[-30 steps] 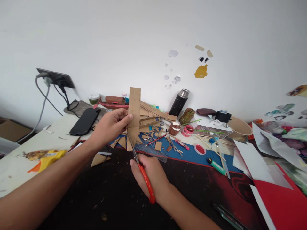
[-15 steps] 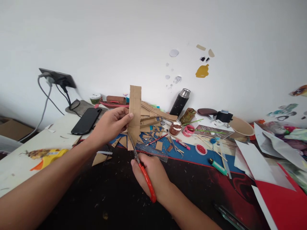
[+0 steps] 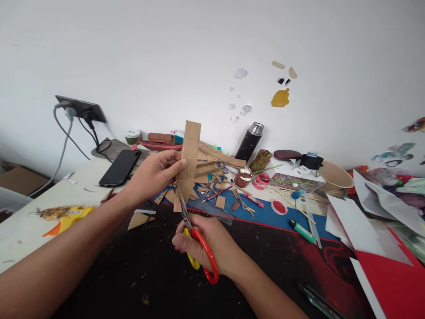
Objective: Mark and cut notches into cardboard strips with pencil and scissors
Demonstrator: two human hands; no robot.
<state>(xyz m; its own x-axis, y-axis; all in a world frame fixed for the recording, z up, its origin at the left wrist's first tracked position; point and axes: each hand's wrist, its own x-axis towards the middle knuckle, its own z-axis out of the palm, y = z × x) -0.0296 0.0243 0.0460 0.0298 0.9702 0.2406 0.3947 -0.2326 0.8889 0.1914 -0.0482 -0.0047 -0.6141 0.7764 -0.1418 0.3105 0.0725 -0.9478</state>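
Between thumb and fingers, my left hand [image 3: 164, 168] pinches a long strip of brown cardboard [image 3: 191, 144], held nearly upright above the desk. My right hand [image 3: 206, 241] grips a pair of scissors [image 3: 208, 259] with one red and one yellow handle loop. The scissor blades point up and away from me, parted around the lower end of the strip, close below my left fingers. A narrow piece of cardboard at the bottom left of the strip stands off along the cut. Part of the blades is hidden by the cardboard.
Cardboard scraps [image 3: 220, 202] and a pencil [image 3: 217, 194] lie behind my hands on a blue mat. A black thermos [image 3: 249, 142], paint jars [image 3: 243, 176] and a green-handled cutter [image 3: 303, 231] are to the right. Leftward are a phone [image 3: 119, 168] and a yellow glue gun [image 3: 78, 215].
The scissors have opened wider, with the yellow loop now showing and my right thumb moved left. The strip has shifted slightly right and tilted a little.
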